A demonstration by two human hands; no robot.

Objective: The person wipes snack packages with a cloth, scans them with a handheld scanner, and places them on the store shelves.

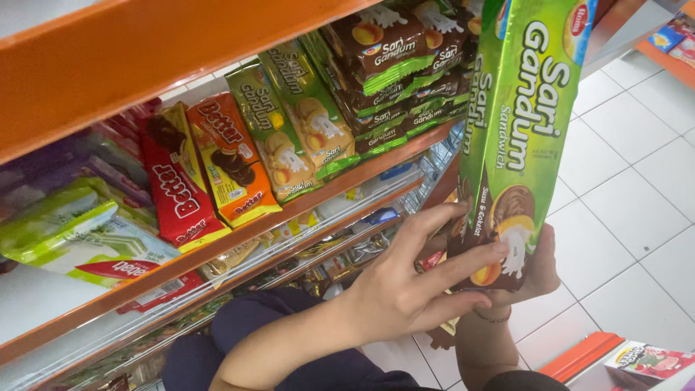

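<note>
I hold a long green and brown sandwich-biscuit pack (pixel 525 108) upright at the right of the view. My left hand (pixel 405 286) reaches in from the lower left, and its fingers press on the front of the pack's lower end. Behind that same end, my right hand (pixel 541 271) cups it from the back; a thin bracelet sits on its wrist. The top of the pack runs out of the frame.
An orange shelf (pixel 239 228) slants across the view, filled with green biscuit packs (pixel 289 123), brown and green packs (pixel 394 54), and an orange (pixel 230 159) and a red pack (pixel 174 185). More packets sit on lower shelves. White floor tiles (pixel 630 195) lie to the right.
</note>
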